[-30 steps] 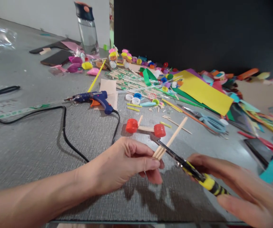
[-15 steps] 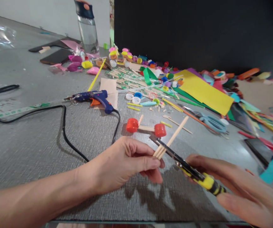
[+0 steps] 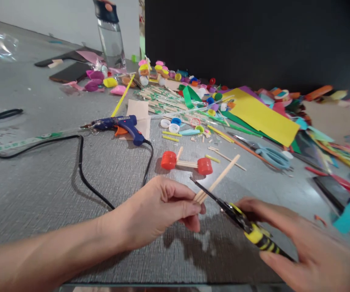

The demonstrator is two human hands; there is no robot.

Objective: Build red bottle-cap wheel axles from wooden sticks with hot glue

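Observation:
My left hand (image 3: pixel 165 211) pinches a small bundle of thin wooden sticks (image 3: pixel 223 173) between thumb and fingers; they slant up to the right, one reaching well past the others. In my right hand (image 3: pixel 303 239) is a pair of scissors (image 3: pixel 238 217) with yellow-and-black handles. Their dark blades lie across the sticks just beyond my left fingertips; whether they touch the wood I cannot tell. Behind the hands lies a small stick frame (image 3: pixel 187 164) with a red bottle cap (image 3: pixel 169 160) at one end and another red bottle cap (image 3: pixel 204 166) at the other.
A blue glue gun (image 3: pixel 117 125) rests on a paper piece, its black cord (image 3: pixel 82 170) looping toward my left forearm. Blue-handled scissors (image 3: pixel 272 156) lie to the right. Bottle caps, wooden sticks (image 3: pixel 159 97) and yellow sheets (image 3: pixel 263 115) crowd the back. A water bottle (image 3: pixel 111 40) stands behind.
The scissor blades have come closer together and tilted, and the handles have swung lower in my right hand. My left hand and the sticks have shifted slightly left.

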